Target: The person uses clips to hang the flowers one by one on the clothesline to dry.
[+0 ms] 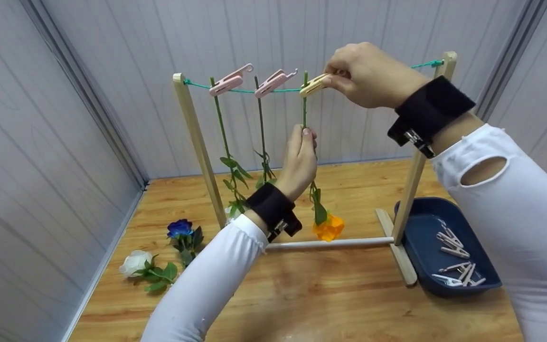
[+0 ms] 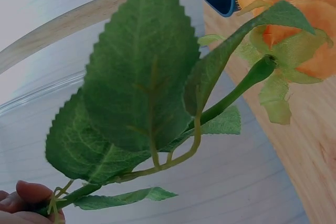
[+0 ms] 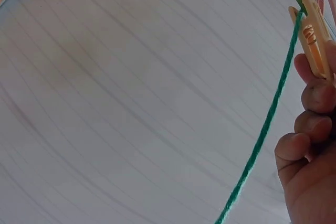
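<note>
In the head view my left hand grips the green stem of an orange artificial flower, which hangs bloom down. Its serrated leaves fill much of the left wrist view. My right hand pinches the tail of a yellow clothespin. That clothespin's nose sits over the flower's stem, right at the green cord. To the left, a pink clothespin and another pink clothespin clip two more stems to the cord, blooms downward. My left forearm partly hides those two flowers.
A wooden frame with a white bottom bar holds the cord. On the table's left lie a white rose and a blue rose. A dark blue bin with several clothespins stands by the frame's right foot.
</note>
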`<action>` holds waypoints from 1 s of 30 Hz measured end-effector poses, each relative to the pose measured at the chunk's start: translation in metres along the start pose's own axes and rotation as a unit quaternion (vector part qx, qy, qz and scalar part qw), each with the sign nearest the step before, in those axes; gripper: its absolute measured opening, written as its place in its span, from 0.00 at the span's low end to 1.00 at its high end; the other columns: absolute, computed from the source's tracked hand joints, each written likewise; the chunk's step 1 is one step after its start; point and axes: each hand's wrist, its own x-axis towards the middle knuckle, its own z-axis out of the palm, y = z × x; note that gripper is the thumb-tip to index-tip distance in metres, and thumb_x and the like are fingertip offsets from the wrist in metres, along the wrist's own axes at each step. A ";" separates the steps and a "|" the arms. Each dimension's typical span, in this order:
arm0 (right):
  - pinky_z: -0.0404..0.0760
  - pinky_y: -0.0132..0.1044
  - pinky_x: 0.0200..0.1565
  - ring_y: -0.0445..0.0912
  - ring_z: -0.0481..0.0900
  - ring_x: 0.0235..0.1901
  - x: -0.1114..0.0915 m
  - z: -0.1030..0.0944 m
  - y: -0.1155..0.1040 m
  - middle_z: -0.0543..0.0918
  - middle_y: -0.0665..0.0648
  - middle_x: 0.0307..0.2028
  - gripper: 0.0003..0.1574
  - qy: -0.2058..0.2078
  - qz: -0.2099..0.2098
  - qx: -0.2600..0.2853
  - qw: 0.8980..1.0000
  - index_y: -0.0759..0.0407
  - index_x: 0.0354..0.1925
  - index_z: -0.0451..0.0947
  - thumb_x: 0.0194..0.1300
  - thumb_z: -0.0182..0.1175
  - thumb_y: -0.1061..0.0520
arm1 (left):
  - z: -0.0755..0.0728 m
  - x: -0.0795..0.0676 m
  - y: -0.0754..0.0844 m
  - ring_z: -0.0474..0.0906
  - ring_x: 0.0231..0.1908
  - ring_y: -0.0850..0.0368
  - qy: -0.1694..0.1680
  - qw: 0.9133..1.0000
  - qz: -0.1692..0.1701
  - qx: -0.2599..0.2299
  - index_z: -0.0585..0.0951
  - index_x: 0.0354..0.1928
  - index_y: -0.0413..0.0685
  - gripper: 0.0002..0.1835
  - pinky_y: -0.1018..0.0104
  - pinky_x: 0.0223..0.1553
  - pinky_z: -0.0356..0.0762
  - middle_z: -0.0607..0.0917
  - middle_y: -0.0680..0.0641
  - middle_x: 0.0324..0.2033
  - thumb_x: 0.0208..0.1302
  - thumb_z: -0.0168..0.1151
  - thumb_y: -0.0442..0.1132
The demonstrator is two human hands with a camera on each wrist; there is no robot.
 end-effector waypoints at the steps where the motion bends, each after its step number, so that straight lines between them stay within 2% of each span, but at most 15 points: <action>1: 0.69 0.43 0.39 0.55 0.75 0.36 0.000 0.000 0.000 0.85 0.67 0.40 0.14 0.000 0.000 0.001 1.000 0.70 0.46 0.86 0.83 0.58 0.60 | 0.000 0.000 0.000 0.56 0.31 0.57 0.000 1.000 0.001 -0.003 0.63 0.42 0.46 0.14 0.65 0.41 0.55 0.61 0.49 0.33 0.91 0.29 0.37; 8: 0.67 0.37 0.34 0.47 0.71 0.31 0.000 0.001 0.003 0.86 0.66 0.38 0.15 -0.006 -0.008 0.002 1.000 0.70 0.45 0.86 0.84 0.57 0.59 | 0.001 0.000 -0.002 0.54 0.29 0.58 0.000 1.000 0.010 -0.010 0.63 0.41 0.45 0.14 0.65 0.39 0.55 0.60 0.50 0.31 0.91 0.29 0.35; 19: 0.66 0.30 0.28 0.44 0.70 0.26 0.000 -0.003 0.004 0.88 0.67 0.41 0.18 -0.039 0.030 0.017 0.999 0.70 0.52 0.87 0.85 0.55 0.57 | 0.001 0.000 -0.002 0.55 0.31 0.57 0.006 1.000 0.019 0.006 0.64 0.42 0.45 0.14 0.65 0.41 0.54 0.61 0.50 0.32 0.90 0.30 0.35; 26: 0.65 0.30 0.28 0.43 0.68 0.23 -0.002 -0.004 0.003 0.88 0.68 0.41 0.19 -0.025 0.020 0.016 0.999 0.71 0.56 0.86 0.85 0.55 0.57 | 0.001 0.000 0.000 0.56 0.32 0.57 0.010 1.000 0.022 0.005 0.65 0.43 0.40 0.14 0.65 0.41 0.55 0.61 0.49 0.33 0.90 0.30 0.35; 30: 0.66 0.29 0.31 0.44 0.69 0.25 -0.004 -0.006 0.002 0.87 0.68 0.39 0.19 -0.003 0.016 0.014 1.000 0.72 0.58 0.85 0.84 0.57 0.58 | 0.001 0.001 0.002 0.56 0.32 0.57 0.005 1.000 0.022 -0.002 0.65 0.45 0.37 0.14 0.65 0.42 0.54 0.60 0.49 0.33 0.91 0.30 0.35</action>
